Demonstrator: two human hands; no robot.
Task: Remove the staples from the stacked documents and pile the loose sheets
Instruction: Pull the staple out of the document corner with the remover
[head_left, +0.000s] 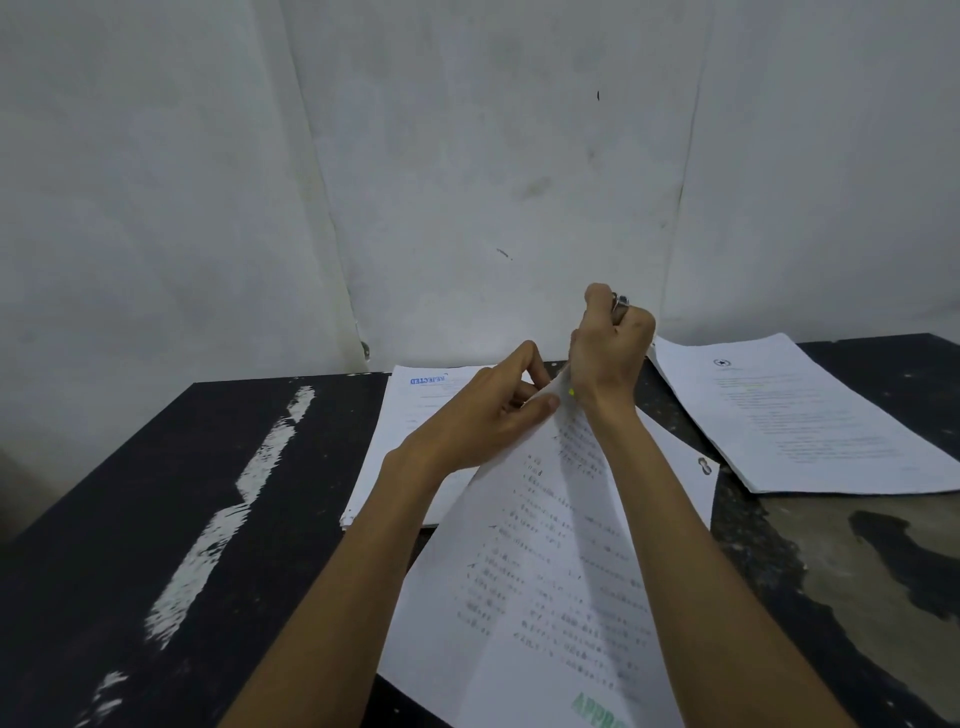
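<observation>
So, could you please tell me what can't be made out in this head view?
- The staple: hidden behind the right hand and left hand at the held document's top corner.
- The tool: mostly enclosed by that fist.
- Printed text: too small.
- Green stamp: cut off by the bottom edge.

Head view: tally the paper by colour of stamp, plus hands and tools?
Blue-stamped pile: 1
Green-stamped document, lifted: 1
Unstamped pile at right: 1
Hands: 2, left hand and right hand
Metal tool in the right hand: 1
Total: 6
</observation>
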